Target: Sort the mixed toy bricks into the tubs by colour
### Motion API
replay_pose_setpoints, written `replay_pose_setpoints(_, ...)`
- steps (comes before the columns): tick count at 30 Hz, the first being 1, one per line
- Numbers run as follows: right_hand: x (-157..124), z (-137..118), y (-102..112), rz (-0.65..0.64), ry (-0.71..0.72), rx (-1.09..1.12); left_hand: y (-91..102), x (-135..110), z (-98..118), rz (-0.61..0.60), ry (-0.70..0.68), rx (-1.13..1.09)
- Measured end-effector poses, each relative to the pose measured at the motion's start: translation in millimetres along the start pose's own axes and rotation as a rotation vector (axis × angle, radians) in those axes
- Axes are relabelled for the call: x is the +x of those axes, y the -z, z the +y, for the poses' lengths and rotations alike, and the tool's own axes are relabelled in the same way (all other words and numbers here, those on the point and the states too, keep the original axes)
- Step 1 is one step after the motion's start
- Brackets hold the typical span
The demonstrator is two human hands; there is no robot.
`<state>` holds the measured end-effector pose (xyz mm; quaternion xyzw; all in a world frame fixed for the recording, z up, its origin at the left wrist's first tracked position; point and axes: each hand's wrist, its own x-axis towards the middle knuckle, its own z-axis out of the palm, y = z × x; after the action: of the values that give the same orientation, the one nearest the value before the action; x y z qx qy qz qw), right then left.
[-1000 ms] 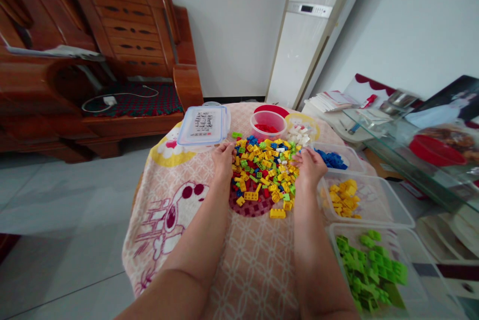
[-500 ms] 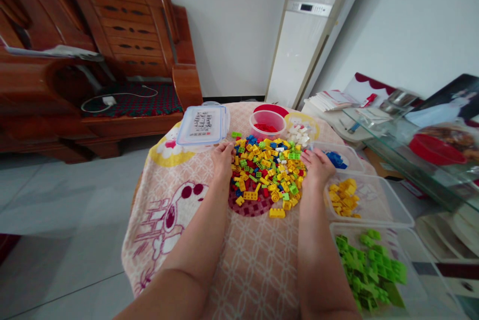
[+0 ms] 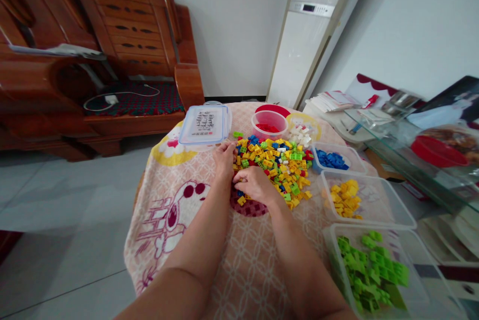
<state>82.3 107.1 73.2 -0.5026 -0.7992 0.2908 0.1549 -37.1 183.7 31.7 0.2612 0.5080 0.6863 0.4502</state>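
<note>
A heap of mixed toy building bricks (image 3: 279, 165), mostly yellow with green, red, blue and white ones, lies on the patterned tablecloth. At the heap's left edge is my left hand (image 3: 224, 156), its fingers bent together against the bricks; anything in them is hidden. My right hand (image 3: 255, 184) reaches across the heap's near left part, close to my left wrist. Its fingers are curled and drawn together over the bricks, and what they hold is too small to make out.
Right of the heap stand clear boxes of blue bricks (image 3: 331, 160), yellow bricks (image 3: 345, 199) and green bricks (image 3: 370, 270). Behind it are a round tub (image 3: 268, 133) with red bricks, white bricks (image 3: 300, 135) and a box lid (image 3: 204, 124). A glass shelf (image 3: 415, 160) borders the right side.
My right hand has moved left from the heap's right edge to its near left part, beside my left hand. My left hand stays about where it was.
</note>
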Motion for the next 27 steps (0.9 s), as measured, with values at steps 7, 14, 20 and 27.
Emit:
replay_pose_setpoints(7, 0, 9, 6, 0.041, -0.107, -0.383, 0.1, 0, -1, -0.005, -0.006, -0.018)
replay_pose_setpoints(14, -1, 3, 4, 0.079, -0.052, -0.387, -0.7, 0, 0, 0.000, 0.004, -0.019)
replay_pose_setpoints(20, -1, -4, -1, -0.026, 0.008, -0.463, -0.9, -2, 2, -0.007, 0.008, -0.025)
replay_pose_setpoints(27, 2, -4, -10, -0.039, 0.021, -0.546, -1.4, -2, 1, -0.001, 0.003, -0.015)
